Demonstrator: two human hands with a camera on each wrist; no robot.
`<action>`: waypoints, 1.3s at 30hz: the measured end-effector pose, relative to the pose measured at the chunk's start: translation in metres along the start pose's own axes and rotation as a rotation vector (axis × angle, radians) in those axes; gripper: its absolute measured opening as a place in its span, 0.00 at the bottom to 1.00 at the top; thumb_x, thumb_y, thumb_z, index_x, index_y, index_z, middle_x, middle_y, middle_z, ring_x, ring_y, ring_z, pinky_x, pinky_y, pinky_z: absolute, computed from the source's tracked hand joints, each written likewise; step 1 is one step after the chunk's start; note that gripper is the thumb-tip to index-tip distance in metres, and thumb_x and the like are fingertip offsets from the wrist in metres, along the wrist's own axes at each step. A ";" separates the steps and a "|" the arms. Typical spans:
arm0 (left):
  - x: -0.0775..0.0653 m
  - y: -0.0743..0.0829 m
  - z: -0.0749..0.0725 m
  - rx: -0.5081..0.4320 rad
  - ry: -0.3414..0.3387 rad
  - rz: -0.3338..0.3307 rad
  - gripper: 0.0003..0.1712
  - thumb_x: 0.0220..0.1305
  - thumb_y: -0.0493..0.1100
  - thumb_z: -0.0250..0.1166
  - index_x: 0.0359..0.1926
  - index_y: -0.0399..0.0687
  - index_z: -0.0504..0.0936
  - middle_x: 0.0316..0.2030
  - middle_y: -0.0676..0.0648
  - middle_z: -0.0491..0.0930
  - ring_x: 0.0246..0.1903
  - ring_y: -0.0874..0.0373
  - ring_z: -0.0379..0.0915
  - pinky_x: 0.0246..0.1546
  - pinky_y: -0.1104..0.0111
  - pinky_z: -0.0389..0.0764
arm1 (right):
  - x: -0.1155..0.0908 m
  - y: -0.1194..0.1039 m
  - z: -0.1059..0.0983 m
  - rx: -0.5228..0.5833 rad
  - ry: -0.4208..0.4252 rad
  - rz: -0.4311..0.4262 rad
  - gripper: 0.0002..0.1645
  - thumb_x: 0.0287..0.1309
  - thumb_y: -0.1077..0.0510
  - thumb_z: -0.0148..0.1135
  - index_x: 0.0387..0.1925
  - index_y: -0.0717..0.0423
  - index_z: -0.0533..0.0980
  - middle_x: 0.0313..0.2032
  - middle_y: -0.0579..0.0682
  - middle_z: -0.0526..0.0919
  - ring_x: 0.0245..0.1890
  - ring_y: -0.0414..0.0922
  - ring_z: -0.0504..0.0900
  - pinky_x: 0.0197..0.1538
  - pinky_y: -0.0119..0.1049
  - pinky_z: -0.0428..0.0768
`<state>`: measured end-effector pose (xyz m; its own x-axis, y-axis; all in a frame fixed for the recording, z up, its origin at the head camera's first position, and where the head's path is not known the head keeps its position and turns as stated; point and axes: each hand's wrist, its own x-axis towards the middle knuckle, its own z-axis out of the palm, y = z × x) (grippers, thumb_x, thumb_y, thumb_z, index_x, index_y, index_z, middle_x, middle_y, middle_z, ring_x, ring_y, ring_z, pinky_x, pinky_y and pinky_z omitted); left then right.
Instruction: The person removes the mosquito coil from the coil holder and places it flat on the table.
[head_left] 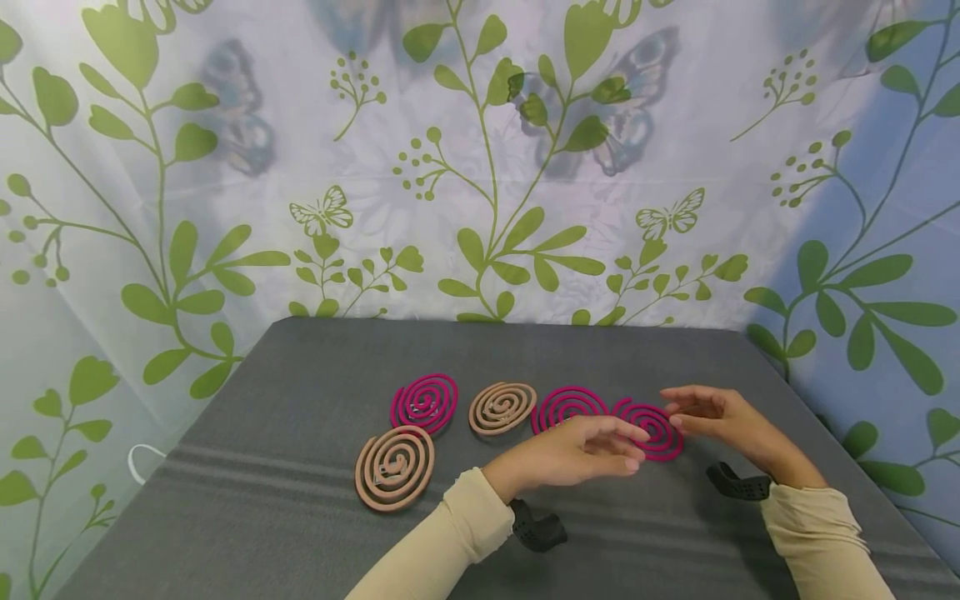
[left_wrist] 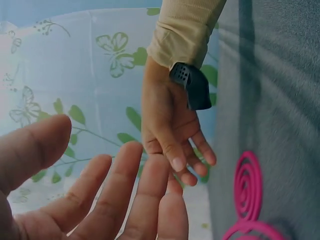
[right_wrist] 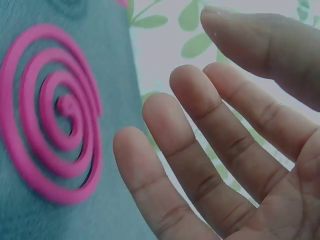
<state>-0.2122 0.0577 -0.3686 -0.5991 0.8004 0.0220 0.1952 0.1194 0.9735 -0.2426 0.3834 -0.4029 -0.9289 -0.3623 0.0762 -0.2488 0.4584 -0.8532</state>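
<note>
Both hands hover over the grey table, palms facing each other, with nothing held. My left hand point(head_left: 573, 450) has its fingers extended and overlaps the lower part of a pink mosquito coil point(head_left: 567, 402) in the head view. Its fingertips reach across the left edge of the rightmost pink coil point(head_left: 654, 428). On that coil's other side is my right hand point(head_left: 723, 421), fingers loosely straight and spread. The right wrist view shows a pink coil point(right_wrist: 67, 106) lying flat beside those fingers. From the left wrist, a pink coil point(left_wrist: 248, 186) appears below the right hand point(left_wrist: 170, 120).
Farther left lie another pink coil point(head_left: 425, 403) and two tan coils, one point(head_left: 502, 407) toward the middle, the other point(head_left: 395, 468) nearer me, overlapping the pink one's edge. A leaf-patterned curtain point(head_left: 360, 275) hangs behind the grey table point(head_left: 247, 517). Black wrist mounts point(head_left: 538, 529) protrude below both wrists.
</note>
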 end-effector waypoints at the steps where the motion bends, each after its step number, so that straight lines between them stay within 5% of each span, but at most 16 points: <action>1: -0.003 0.001 -0.002 0.016 -0.008 0.007 0.22 0.78 0.36 0.66 0.69 0.39 0.80 0.56 0.43 0.88 0.47 0.71 0.85 0.52 0.75 0.82 | 0.000 -0.004 0.001 -0.007 0.002 -0.009 0.28 0.75 0.65 0.66 0.68 0.76 0.73 0.51 0.44 0.89 0.50 0.34 0.87 0.49 0.30 0.85; 16: -0.043 0.010 -0.027 0.212 -0.029 0.114 0.23 0.80 0.40 0.66 0.71 0.44 0.79 0.62 0.43 0.85 0.55 0.73 0.81 0.61 0.74 0.79 | -0.002 -0.048 0.022 -0.072 -0.007 -0.134 0.25 0.70 0.66 0.71 0.66 0.64 0.80 0.51 0.35 0.89 0.49 0.37 0.87 0.46 0.34 0.86; 29: -0.072 0.007 -0.040 0.245 0.022 0.180 0.21 0.80 0.40 0.65 0.69 0.40 0.80 0.62 0.44 0.85 0.63 0.65 0.80 0.66 0.70 0.77 | 0.004 -0.069 0.042 -0.024 -0.066 -0.272 0.24 0.69 0.70 0.70 0.64 0.63 0.81 0.54 0.37 0.89 0.52 0.39 0.87 0.55 0.29 0.83; 39: -0.088 -0.007 -0.045 0.280 0.128 0.299 0.18 0.78 0.38 0.67 0.64 0.39 0.84 0.57 0.44 0.88 0.58 0.61 0.83 0.64 0.64 0.80 | 0.010 -0.065 0.061 0.084 -0.076 -0.328 0.24 0.67 0.75 0.68 0.63 0.70 0.79 0.56 0.38 0.88 0.55 0.37 0.87 0.54 0.31 0.85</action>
<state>-0.1963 -0.0403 -0.3675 -0.5722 0.7465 0.3395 0.5680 0.0622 0.8207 -0.2193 0.3008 -0.3779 -0.7792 -0.5402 0.3178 -0.5046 0.2399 -0.8293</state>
